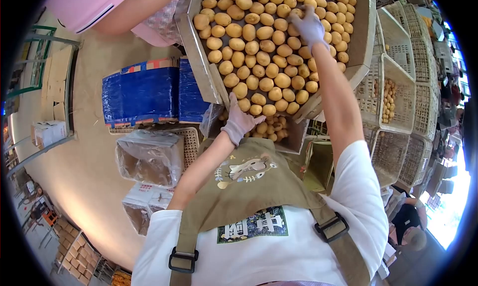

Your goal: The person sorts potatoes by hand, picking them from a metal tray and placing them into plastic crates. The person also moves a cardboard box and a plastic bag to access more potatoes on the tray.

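Observation:
A metal-sided sorting tray (366,27) holds a layer of round yellow-brown fruits or potatoes (264,33). My gloved right hand (308,24) reaches over the tray's upper right part, fingers bent down among the pieces; whether it grips one is hidden. At the tray's lower left corner is my gloved left hand (241,119), thumb and fingers spread, beside the tray's open outlet and holding nothing. Below the outlet, more of the same pieces (271,129) lie in a box against my apron.
Stacked plastic crates (398,101) stand on the right, one with small pieces inside. To the left are a blue-wrapped box (142,94) and plastic-lined boxes (149,159). Another person's arm (134,12) is at the upper left; a further person (411,218) is at the lower right.

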Demonstrator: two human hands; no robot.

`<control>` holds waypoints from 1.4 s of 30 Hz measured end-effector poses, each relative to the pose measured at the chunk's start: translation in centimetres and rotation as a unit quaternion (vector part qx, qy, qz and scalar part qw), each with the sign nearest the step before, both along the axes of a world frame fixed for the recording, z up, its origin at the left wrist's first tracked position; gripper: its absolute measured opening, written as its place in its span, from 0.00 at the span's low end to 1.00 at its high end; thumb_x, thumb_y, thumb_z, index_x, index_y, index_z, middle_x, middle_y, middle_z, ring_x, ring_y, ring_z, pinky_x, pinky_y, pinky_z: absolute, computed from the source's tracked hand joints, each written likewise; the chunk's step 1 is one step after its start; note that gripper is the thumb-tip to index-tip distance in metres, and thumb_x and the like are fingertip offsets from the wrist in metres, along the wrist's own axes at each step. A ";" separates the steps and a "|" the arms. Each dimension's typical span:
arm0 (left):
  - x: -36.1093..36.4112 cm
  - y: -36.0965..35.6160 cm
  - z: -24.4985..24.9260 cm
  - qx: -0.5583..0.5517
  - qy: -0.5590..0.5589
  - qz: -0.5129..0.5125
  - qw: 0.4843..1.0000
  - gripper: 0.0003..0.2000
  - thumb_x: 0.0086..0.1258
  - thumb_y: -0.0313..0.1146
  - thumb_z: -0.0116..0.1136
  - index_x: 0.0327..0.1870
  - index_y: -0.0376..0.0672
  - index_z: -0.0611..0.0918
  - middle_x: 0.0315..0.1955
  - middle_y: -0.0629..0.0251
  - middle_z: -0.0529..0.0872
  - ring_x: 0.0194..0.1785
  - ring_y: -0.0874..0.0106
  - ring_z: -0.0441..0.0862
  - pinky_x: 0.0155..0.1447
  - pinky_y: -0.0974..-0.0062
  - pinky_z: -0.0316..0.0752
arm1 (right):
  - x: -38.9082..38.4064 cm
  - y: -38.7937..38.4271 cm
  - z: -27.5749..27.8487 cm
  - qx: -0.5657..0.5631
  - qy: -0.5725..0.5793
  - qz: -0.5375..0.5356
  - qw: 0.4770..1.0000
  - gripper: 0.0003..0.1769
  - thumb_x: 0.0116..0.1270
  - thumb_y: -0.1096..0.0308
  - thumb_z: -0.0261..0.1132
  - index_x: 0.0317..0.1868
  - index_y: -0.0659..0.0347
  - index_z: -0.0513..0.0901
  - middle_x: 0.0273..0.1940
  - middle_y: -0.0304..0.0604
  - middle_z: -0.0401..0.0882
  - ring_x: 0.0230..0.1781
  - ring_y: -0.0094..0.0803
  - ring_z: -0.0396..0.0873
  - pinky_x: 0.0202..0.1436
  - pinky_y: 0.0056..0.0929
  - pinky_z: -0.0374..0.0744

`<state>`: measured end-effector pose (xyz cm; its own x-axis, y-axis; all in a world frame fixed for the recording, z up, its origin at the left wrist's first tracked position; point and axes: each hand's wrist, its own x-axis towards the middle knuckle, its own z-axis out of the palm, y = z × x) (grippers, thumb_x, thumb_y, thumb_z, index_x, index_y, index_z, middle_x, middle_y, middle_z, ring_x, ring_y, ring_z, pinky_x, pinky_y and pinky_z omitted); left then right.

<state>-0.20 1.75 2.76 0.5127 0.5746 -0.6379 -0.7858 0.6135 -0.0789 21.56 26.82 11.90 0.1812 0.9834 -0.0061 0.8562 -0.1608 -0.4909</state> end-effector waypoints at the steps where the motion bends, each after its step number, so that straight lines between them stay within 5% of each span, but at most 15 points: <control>1: 0.1 0.2 0.4 -0.022 0.014 -0.002 1.000 0.41 0.74 0.74 0.35 0.81 0.58 0.58 0.80 0.65 0.59 0.82 0.55 0.54 0.79 0.36 0.47 | 0.3 -1.9 -0.3 0.077 0.079 -0.002 0.994 0.36 0.67 0.48 0.65 0.71 0.55 0.72 0.60 0.53 0.83 0.57 0.48 0.84 0.62 0.44 0.79; 7: 0.4 0.1 -0.2 -0.017 -0.007 0.011 1.000 0.43 0.72 0.75 0.34 0.81 0.57 0.58 0.81 0.65 0.58 0.83 0.54 0.53 0.79 0.37 0.48 | 7.4 -27.2 -0.7 0.216 0.231 -0.063 0.947 0.29 0.68 0.80 0.66 0.69 0.70 0.73 0.69 0.53 0.73 0.65 0.40 0.77 0.70 0.37 0.75; 10: 0.4 0.0 -1.2 0.015 -0.047 0.009 0.999 0.44 0.71 0.76 0.33 0.81 0.56 0.58 0.81 0.64 0.56 0.83 0.52 0.50 0.78 0.32 0.47 | 13.8 -38.6 -2.8 0.093 0.020 -0.160 0.983 0.25 0.64 0.73 0.67 0.63 0.61 0.82 0.62 0.53 0.80 0.62 0.50 0.78 0.65 0.46 0.76; 11: 0.2 0.1 -1.2 0.017 -0.041 0.002 0.999 0.44 0.71 0.75 0.33 0.82 0.56 0.58 0.82 0.63 0.55 0.83 0.51 0.50 0.77 0.30 0.46 | 14.0 -41.4 -2.4 -0.124 -0.266 -0.192 0.936 0.23 0.63 0.70 0.66 0.59 0.57 0.85 0.60 0.52 0.81 0.64 0.52 0.76 0.69 0.50 0.71; 13: 0.4 0.3 -0.7 0.023 -0.031 -0.013 0.999 0.43 0.71 0.74 0.34 0.82 0.56 0.57 0.82 0.63 0.54 0.83 0.51 0.49 0.77 0.28 0.45 | 14.8 -43.6 -2.8 -0.093 -0.262 -0.214 0.937 0.22 0.61 0.69 0.66 0.57 0.53 0.86 0.58 0.49 0.82 0.65 0.52 0.74 0.71 0.52 0.67; 17: 0.5 0.6 -0.3 -0.018 0.009 -0.025 1.000 0.40 0.74 0.69 0.35 0.80 0.55 0.59 0.81 0.65 0.56 0.83 0.53 0.49 0.76 0.27 0.47 | 6.2 -34.2 2.2 0.153 -0.123 -0.044 0.979 0.23 0.59 0.71 0.67 0.57 0.54 0.85 0.58 0.48 0.80 0.63 0.51 0.73 0.70 0.54 0.68; 19: -0.4 -0.7 -4.8 0.178 0.054 -0.105 0.977 0.37 0.75 0.67 0.36 0.79 0.55 0.61 0.79 0.65 0.59 0.82 0.55 0.53 0.76 0.29 0.50 | 2.8 -30.5 1.6 0.168 -0.053 0.084 0.981 0.23 0.59 0.70 0.68 0.57 0.55 0.85 0.59 0.48 0.80 0.64 0.52 0.73 0.71 0.54 0.67; 23: -0.3 -0.3 0.6 -0.082 0.210 -0.150 0.963 0.33 0.76 0.59 0.44 0.76 0.52 0.63 0.77 0.67 0.63 0.79 0.62 0.59 0.80 0.44 0.49 | -0.9 -26.5 -1.4 0.050 -0.096 0.160 0.981 0.20 0.64 0.60 0.65 0.56 0.53 0.84 0.64 0.48 0.77 0.67 0.48 0.74 0.77 0.56 0.62; 25: -1.4 -1.8 -3.9 0.105 0.235 -0.185 0.949 0.37 0.76 0.62 0.44 0.78 0.50 0.60 0.77 0.68 0.63 0.81 0.66 0.55 0.81 0.47 0.42 | -0.6 -25.3 -1.1 -0.168 -0.099 0.184 0.963 0.21 0.69 0.55 0.63 0.59 0.51 0.83 0.69 0.45 0.75 0.63 0.44 0.78 0.78 0.59 0.59; 27: -0.3 -0.9 0.0 0.011 0.248 -0.139 0.959 0.40 0.75 0.66 0.43 0.81 0.49 0.57 0.79 0.66 0.60 0.82 0.67 0.51 0.81 0.43 0.42 | -0.9 -23.0 -0.7 -0.080 -0.011 0.068 0.994 0.23 0.69 0.51 0.62 0.61 0.46 0.83 0.74 0.48 0.70 0.70 0.47 0.73 0.79 0.57 0.57; 31: 0.2 -0.1 2.3 -0.104 0.134 -0.050 0.984 0.44 0.70 0.74 0.43 0.79 0.50 0.62 0.76 0.64 0.65 0.81 0.62 0.56 0.80 0.41 0.49 | -2.4 -24.4 -3.0 -0.009 -0.196 0.215 0.957 0.25 0.65 0.51 0.66 0.62 0.43 0.83 0.73 0.53 0.70 0.74 0.57 0.65 0.76 0.64 0.57; 33: 0.1 -0.4 0.6 -0.058 0.086 -0.045 0.994 0.49 0.66 0.78 0.42 0.81 0.53 0.57 0.80 0.65 0.57 0.83 0.58 0.50 0.77 0.30 0.46 | -0.5 -21.1 -1.5 -0.232 0.062 0.210 0.948 0.26 0.67 0.47 0.63 0.64 0.40 0.83 0.75 0.53 0.66 0.76 0.54 0.62 0.76 0.63 0.57; 36: 0.1 -0.7 -0.3 0.043 -0.009 -0.051 0.998 0.48 0.66 0.79 0.40 0.81 0.58 0.57 0.81 0.67 0.57 0.83 0.55 0.51 0.77 0.30 0.48 | 0.1 -19.9 -3.8 0.031 -0.121 0.030 0.992 0.31 0.68 0.43 0.62 0.71 0.37 0.76 0.78 0.59 0.59 0.79 0.60 0.54 0.77 0.70 0.49; 39: 0.6 -0.6 -1.2 -0.015 -0.023 -0.027 0.999 0.48 0.65 0.80 0.39 0.80 0.57 0.60 0.79 0.66 0.60 0.82 0.53 0.54 0.76 0.29 0.48 | -2.7 -21.4 -2.3 -0.195 -0.148 0.142 0.959 0.42 0.62 0.37 0.65 0.77 0.33 0.68 0.83 0.62 0.43 0.83 0.69 0.33 0.78 0.74 0.34; 42: 0.7 -0.7 -2.3 -0.013 -0.062 -0.005 0.998 0.48 0.65 0.79 0.40 0.80 0.56 0.60 0.79 0.65 0.61 0.81 0.52 0.55 0.76 0.28 0.48 | -1.6 -24.2 -2.1 -0.202 -0.127 0.217 0.947 0.40 0.64 0.40 0.65 0.76 0.33 0.69 0.81 0.60 0.50 0.82 0.65 0.45 0.80 0.70 0.43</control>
